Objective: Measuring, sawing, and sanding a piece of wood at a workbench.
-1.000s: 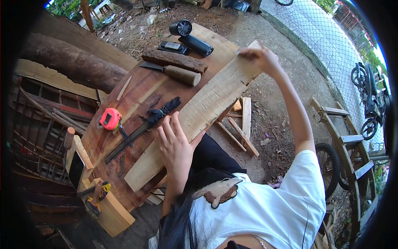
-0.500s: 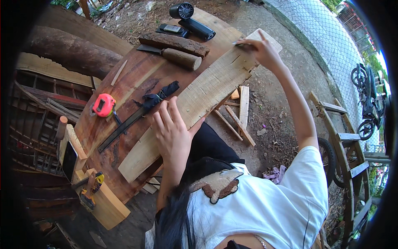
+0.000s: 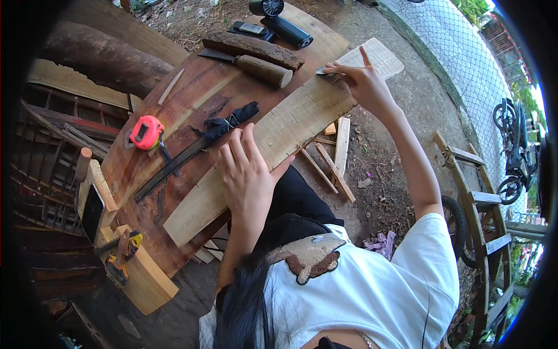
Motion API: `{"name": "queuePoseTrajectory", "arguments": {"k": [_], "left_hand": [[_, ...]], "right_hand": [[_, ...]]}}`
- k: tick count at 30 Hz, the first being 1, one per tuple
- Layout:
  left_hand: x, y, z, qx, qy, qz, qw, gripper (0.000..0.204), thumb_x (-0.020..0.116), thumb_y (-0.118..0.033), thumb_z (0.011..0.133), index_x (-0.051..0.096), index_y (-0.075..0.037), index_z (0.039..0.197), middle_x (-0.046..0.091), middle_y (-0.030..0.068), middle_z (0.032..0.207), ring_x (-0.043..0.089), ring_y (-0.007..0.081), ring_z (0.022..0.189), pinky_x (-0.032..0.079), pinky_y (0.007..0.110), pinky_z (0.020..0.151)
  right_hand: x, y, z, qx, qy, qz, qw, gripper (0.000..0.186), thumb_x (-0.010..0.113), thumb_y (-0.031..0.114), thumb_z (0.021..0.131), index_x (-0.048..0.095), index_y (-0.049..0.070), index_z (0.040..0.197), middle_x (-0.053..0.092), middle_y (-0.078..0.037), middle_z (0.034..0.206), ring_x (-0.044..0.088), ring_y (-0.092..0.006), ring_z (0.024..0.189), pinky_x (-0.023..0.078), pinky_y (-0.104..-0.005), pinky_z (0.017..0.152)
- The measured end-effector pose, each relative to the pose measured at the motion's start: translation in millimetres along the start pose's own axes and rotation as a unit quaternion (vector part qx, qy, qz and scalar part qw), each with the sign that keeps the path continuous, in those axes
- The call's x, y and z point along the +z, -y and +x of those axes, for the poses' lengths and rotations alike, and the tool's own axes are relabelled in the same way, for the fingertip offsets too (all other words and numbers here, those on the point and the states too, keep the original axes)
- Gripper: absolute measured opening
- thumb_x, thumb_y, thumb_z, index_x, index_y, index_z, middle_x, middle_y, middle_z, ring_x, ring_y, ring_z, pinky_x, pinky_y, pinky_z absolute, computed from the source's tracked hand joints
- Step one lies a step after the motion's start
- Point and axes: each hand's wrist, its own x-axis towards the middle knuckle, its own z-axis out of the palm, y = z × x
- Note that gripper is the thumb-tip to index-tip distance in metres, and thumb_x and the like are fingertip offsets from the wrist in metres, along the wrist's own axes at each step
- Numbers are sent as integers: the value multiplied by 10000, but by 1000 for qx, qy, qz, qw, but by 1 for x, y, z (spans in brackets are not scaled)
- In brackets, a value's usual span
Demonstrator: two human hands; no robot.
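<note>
A long pale wooden plank (image 3: 290,125) lies slantwise across the table's near edge, with cracks and a rough edge. My left hand (image 3: 247,180) presses on its nearer half, fingers stretched across the top and thumb spread along the edge. Near the far end, my right hand (image 3: 365,84) is pinched low over the plank with one finger raised. A small thin pale tip shows at its fingertips; what it belongs to I cannot make out. Beyond the plank lie a file-like tool (image 3: 174,168) with a dark cloth-wrapped handle and a wooden-handled chisel (image 3: 261,69).
The brown wooden table (image 3: 131,180) carries a pink tape measure (image 3: 146,132), a dark slab of wood (image 3: 250,47) and a small black fan (image 3: 285,26). A yellow-and-black clamp (image 3: 123,256) grips a block at the left. A wooden ladder-like frame (image 3: 479,198) stands right.
My right hand has drawn back slightly along the plank toward me, with its fingertips further left. My left hand stays on the plank. The view has shifted a little.
</note>
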Motion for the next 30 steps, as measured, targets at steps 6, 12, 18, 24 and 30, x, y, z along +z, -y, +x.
{"name": "queuePoseTrajectory", "arguments": {"k": [6, 12, 18, 24, 30], "left_hand": [[12, 6, -5, 24, -72, -89, 993, 762, 784, -461, 666, 360, -13, 1113, 501, 125, 1098, 510, 308, 970, 439, 428, 862], [7, 6, -6, 27, -73, -113, 991, 771, 789, -470, 631, 352, -23, 1082, 498, 136, 1090, 512, 312, 983, 427, 432, 876], [5, 11, -7, 38, -66, -152, 986, 662, 734, -440, 733, 372, -12, 1085, 462, 153, 1120, 498, 315, 998, 424, 415, 874], [-40, 48, -26, 1, -111, -290, 951, 209, 470, -214, 955, 444, -19, 1024, 522, 186, 1146, 484, 323, 1087, 346, 416, 951], [-32, 79, -47, -64, -103, -206, 971, 193, 426, -183, 969, 530, -25, 1006, 562, 131, 1057, 536, 309, 1005, 379, 440, 910]], "right_hand": [[22, 95, -21, -166, -20, 94, 981, 342, 581, 42, 772, 662, 178, 1075, 689, -12, 1053, 616, -155, 1074, 149, -476, 1168], [13, 56, -15, -91, -10, -4, 996, 403, 609, 50, 777, 633, 232, 1136, 677, 67, 1081, 653, -135, 990, 103, -480, 1171], [17, 118, -27, -107, 29, 69, 991, 464, 611, 9, 764, 613, 196, 1188, 654, -4, 1154, 564, -152, 1159, 112, -524, 1158], [18, 109, -28, -98, -19, 43, 994, 444, 582, -22, 745, 642, 213, 1117, 683, 34, 1066, 641, -152, 1026, 108, -490, 1167], [23, 124, -32, -50, -49, 56, 996, 438, 591, -36, 734, 621, 159, 1125, 682, -33, 1066, 666, -183, 949, 147, -499, 1156]]}}
